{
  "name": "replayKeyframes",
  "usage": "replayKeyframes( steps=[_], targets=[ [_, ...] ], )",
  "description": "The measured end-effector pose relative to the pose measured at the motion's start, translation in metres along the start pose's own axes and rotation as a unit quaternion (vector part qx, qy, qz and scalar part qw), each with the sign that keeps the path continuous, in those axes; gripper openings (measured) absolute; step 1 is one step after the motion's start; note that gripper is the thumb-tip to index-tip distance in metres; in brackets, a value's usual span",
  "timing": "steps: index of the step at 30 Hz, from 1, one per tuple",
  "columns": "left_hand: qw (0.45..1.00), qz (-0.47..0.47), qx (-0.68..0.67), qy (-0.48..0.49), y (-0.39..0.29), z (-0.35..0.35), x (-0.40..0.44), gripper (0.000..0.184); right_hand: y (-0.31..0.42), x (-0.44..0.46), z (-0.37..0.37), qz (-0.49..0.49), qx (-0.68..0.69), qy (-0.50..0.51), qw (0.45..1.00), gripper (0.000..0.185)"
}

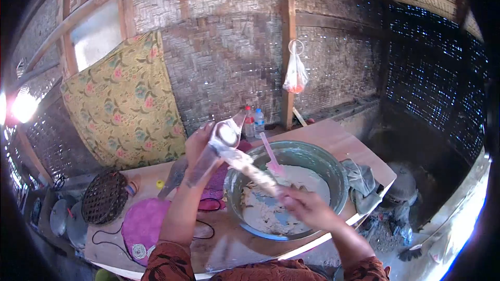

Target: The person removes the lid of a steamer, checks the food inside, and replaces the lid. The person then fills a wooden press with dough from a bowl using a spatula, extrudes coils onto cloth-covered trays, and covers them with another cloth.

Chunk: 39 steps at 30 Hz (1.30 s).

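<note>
My left hand (197, 143) is closed around a clear plastic bag (204, 169), whose mouth is spread and shows white paste (227, 134) inside. In my right hand (307, 209) is the handle of a wooden spatula (256, 176), coated with pale batter. Its far end reaches the bag's mouth; the exact contact is blurred. Below my right hand stands a large metal basin (341, 177) holding pale, thick batter (307, 179). A pink plastic spatula (270, 152) leans in the basin, its blade in the batter.
On the wooden table (208, 252) lie a pink pouch (143, 221) with a black cord and a woven dark tray (103, 196). A grey cloth (360, 182) hangs at the right edge. Two bottles (254, 122) stand behind. A plastic bag (296, 75) hangs from the post.
</note>
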<state>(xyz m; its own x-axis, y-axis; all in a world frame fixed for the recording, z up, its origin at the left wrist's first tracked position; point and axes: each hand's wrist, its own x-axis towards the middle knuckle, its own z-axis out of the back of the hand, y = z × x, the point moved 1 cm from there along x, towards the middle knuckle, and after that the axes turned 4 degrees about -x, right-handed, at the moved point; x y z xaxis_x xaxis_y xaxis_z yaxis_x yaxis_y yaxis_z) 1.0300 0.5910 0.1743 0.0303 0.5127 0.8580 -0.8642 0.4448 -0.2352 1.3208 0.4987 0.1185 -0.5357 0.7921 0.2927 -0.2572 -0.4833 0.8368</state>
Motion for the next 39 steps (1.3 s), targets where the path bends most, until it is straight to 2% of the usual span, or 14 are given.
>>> replayKeyframes(
  steps=[4,6,8,9,13,15,18,20,21,24,27,28,31,39],
  targets=[
    [0.980,-0.071,0.173,-0.068,-0.008,0.060,-0.001,0.037,-0.011,0.007,0.029,-0.031,-0.400,0.034,0.915,0.031],
    [0.987,-0.094,0.105,-0.073,-0.018,0.099,0.000,0.030,-0.037,0.018,0.003,-0.191,-0.560,0.367,0.718,0.034],
    [0.928,0.323,-0.178,0.055,0.014,0.136,-0.011,0.024,-0.043,0.025,-0.013,-0.129,-0.591,0.339,0.721,0.034],
    [0.872,0.287,-0.396,-0.029,0.026,0.149,-0.018,0.019,-0.042,0.031,-0.016,-0.071,-0.621,0.301,0.721,0.035],
    [0.554,0.156,-0.814,-0.078,0.022,0.168,-0.028,0.012,0.024,0.062,-0.074,0.135,-0.120,0.125,0.975,0.054],
    [0.407,0.189,-0.886,-0.113,0.025,0.153,-0.051,0.015,0.041,0.071,-0.133,0.027,0.301,0.265,0.916,0.070],
    [0.337,0.284,-0.882,-0.169,0.050,0.126,-0.095,0.011,0.030,0.062,-0.216,-0.227,0.636,0.209,0.708,0.084],
    [0.457,0.350,-0.794,-0.195,0.070,0.140,-0.123,0.016,0.033,0.064,-0.238,-0.166,0.708,0.285,0.624,0.080],
    [0.563,0.414,-0.684,-0.207,0.082,0.150,-0.141,0.024,0.039,0.064,-0.238,-0.243,0.577,0.196,0.755,0.076],
    [0.938,0.332,-0.076,-0.068,0.136,0.179,-0.226,0.040,0.035,0.080,-0.231,-0.183,0.502,0.165,0.829,0.071],
    [0.885,0.418,-0.116,0.167,0.093,0.234,-0.218,0.067,0.095,0.099,-0.227,-0.036,0.325,0.078,0.942,0.075],
    [0.890,0.337,-0.306,0.008,0.082,0.233,-0.226,0.055,0.114,0.107,-0.232,0.058,0.257,0.056,0.963,0.079],
    [0.866,0.321,-0.365,0.118,0.073,0.257,-0.233,0.053,0.142,0.119,-0.255,0.235,-0.029,0.112,0.965,0.085],
    [0.835,0.323,-0.306,0.325,0.103,0.306,-0.252,0.051,0.200,0.129,-0.318,0.262,-0.144,0.269,0.916,0.081]
  ],
)
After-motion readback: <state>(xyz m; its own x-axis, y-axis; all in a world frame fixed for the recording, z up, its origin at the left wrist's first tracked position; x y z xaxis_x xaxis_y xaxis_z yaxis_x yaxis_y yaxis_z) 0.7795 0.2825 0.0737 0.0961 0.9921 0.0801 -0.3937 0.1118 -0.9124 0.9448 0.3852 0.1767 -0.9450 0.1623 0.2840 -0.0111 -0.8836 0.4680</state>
